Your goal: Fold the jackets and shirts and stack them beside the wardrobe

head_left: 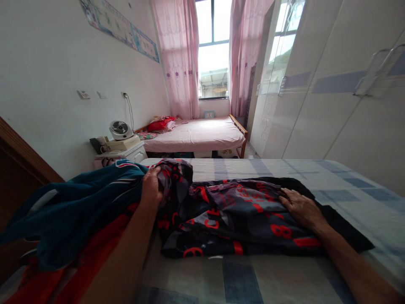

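A black and grey jacket-like garment with red letters and numbers [228, 215] lies stretched across the bed in front of me. At its left end, my left hand [152, 185] is closed on a bunched, raised part of the cloth. My right hand [299, 207] rests flat on the garment's right part, fingers stretched out. Black cloth [344, 228] extends beyond that hand to the right. Beside my left forearm lies a heap with a teal garment [91, 202] on top and red cloth [104, 236] under it.
Under the clothes is a bed with a pale blue checked sheet [335, 185]. A small fan [120, 129] stands on a box on the white bedside cabinet [134, 153]. Another bed with a pink sheet [202, 135] is by the window. White wardrobes [316, 114] line the right side.
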`<state>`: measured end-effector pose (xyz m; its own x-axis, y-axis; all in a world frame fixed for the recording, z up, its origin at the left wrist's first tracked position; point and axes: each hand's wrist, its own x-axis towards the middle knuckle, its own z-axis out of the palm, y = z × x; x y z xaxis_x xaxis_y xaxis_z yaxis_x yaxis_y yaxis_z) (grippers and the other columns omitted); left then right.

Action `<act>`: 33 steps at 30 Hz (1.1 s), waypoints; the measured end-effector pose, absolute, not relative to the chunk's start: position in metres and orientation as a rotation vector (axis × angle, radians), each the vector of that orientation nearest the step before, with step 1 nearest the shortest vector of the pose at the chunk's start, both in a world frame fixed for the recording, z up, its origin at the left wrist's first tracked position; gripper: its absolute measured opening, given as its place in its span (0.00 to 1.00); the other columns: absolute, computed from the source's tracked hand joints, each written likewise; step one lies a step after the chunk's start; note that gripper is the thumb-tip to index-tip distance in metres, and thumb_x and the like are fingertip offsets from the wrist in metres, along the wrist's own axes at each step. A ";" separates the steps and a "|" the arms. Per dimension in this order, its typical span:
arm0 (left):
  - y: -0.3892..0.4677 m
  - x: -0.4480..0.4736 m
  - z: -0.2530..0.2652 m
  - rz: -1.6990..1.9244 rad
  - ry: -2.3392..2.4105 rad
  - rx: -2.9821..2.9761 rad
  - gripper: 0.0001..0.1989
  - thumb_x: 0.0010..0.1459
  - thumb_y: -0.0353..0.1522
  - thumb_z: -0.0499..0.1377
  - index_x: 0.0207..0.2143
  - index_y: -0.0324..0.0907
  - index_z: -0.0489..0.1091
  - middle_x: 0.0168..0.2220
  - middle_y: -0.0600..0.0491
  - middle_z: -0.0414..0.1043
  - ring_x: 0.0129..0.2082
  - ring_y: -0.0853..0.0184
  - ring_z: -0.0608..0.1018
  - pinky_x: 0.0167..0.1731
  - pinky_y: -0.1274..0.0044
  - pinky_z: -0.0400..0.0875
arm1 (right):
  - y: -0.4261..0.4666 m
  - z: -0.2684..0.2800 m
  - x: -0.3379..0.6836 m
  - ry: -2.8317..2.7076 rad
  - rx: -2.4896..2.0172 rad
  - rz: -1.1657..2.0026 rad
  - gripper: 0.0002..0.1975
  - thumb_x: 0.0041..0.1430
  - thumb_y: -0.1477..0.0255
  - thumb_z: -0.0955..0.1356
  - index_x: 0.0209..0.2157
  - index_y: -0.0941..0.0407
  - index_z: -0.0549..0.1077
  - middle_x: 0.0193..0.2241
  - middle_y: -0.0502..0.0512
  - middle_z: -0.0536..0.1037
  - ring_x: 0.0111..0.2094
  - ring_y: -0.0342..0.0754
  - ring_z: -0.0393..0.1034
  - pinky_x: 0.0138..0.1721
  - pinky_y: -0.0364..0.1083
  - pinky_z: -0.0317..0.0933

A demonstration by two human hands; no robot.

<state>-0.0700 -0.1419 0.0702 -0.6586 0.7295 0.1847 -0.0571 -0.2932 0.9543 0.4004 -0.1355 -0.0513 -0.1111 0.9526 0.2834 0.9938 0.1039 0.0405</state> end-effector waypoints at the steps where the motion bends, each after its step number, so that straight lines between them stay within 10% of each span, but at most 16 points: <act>1: -0.153 -0.068 0.071 2.058 1.387 0.808 0.08 0.45 0.35 0.56 0.29 0.42 0.65 0.27 0.58 0.69 0.28 0.71 0.74 0.35 0.77 0.71 | -0.135 -0.052 0.401 -2.181 -1.962 -0.320 0.28 0.61 0.62 0.53 0.55 0.62 0.66 0.56 0.61 0.68 0.58 0.57 0.59 0.56 0.54 0.54; 11: -0.225 -0.031 0.089 2.365 1.480 0.974 0.09 0.57 0.36 0.54 0.40 0.46 0.68 0.37 0.57 0.72 0.39 0.69 0.74 0.42 0.76 0.70 | -0.164 0.014 0.330 -1.981 -1.540 -0.038 0.27 0.62 0.60 0.55 0.57 0.59 0.63 0.58 0.61 0.64 0.60 0.54 0.55 0.59 0.54 0.50; 15: -0.244 0.027 0.074 1.496 1.354 2.138 0.13 0.59 0.35 0.53 0.46 0.45 0.68 0.59 0.50 0.62 0.59 0.62 0.65 0.56 0.69 0.62 | -0.172 0.038 0.290 -1.890 -1.414 0.471 0.27 0.62 0.56 0.56 0.58 0.54 0.62 0.57 0.58 0.66 0.57 0.55 0.60 0.58 0.55 0.53; 19: -0.265 0.052 0.044 0.770 1.015 2.608 0.15 0.56 0.35 0.58 0.47 0.47 0.70 0.59 0.50 0.64 0.59 0.62 0.65 0.56 0.70 0.63 | -0.171 0.037 0.279 -1.812 -1.402 0.828 0.30 0.62 0.53 0.53 0.58 0.55 0.62 0.56 0.59 0.68 0.54 0.55 0.65 0.53 0.54 0.60; 26: -0.266 -0.013 0.031 1.123 1.559 2.490 0.13 0.61 0.31 0.51 0.46 0.44 0.70 0.54 0.48 0.69 0.55 0.64 0.69 0.55 0.68 0.65 | -0.188 0.039 0.247 -1.990 -1.504 0.606 0.31 0.58 0.54 0.60 0.57 0.57 0.64 0.52 0.59 0.72 0.52 0.56 0.67 0.51 0.52 0.60; 33: -0.258 -0.041 -0.004 0.690 1.790 2.594 0.24 0.61 0.41 0.51 0.58 0.44 0.62 0.62 0.43 0.56 0.63 0.51 0.57 0.55 0.55 0.61 | -0.168 0.049 0.216 -1.990 -1.445 0.493 0.20 0.49 0.76 0.60 0.43 0.56 0.74 0.36 0.53 0.79 0.37 0.48 0.72 0.40 0.44 0.62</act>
